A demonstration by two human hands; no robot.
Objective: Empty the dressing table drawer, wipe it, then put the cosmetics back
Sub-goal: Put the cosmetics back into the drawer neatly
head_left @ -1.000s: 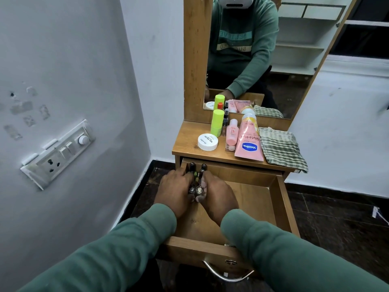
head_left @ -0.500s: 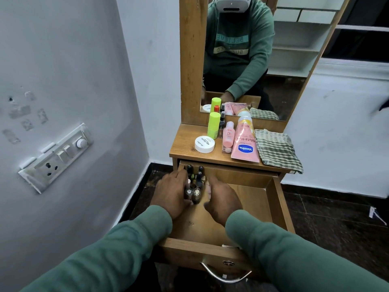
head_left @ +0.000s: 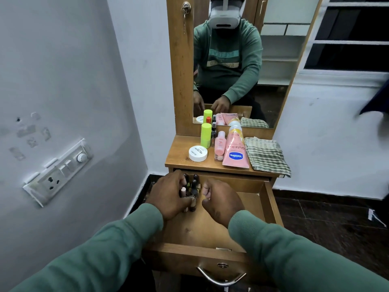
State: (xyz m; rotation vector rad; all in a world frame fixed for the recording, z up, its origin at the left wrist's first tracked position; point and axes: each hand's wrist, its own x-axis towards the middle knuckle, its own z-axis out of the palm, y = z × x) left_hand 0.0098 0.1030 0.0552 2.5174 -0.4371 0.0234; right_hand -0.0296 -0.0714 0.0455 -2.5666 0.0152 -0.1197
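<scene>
We start with the dressing table (head_left: 179,150), whose top carries the larger cosmetics while its drawer (head_left: 271,205) stands pulled wide open below, most of its wooden floor bare. On the top the checked cloth (head_left: 266,157) lies folded at the right edge, touching the pink Vaseline tube (head_left: 235,152); left of that stand a small pink bottle (head_left: 220,144), a neon green bottle (head_left: 205,134) and a flat white jar (head_left: 197,153). Down in the drawer's back left corner sits a tight cluster of small nail polish bottles (head_left: 192,186), upright and packed together. A second ago both our hands were cupped hard around this cluster, pressing it together; now they have come apart. Our left hand (head_left: 170,192) still curls loosely beside the bottles, fingertips touching the nearest ones without truly gripping any, while our right hand (head_left: 221,197) has drawn back to the right, half closed with the fingers curled in and holding nothing we can see. We read this as the little bottles having just been set down and released, so the return of cosmetics is under way, with the cloth put aside and the wiping probably finished. The bigger items on top remain to go back in, and we judge that the packed bottles could topple if nudged.
</scene>
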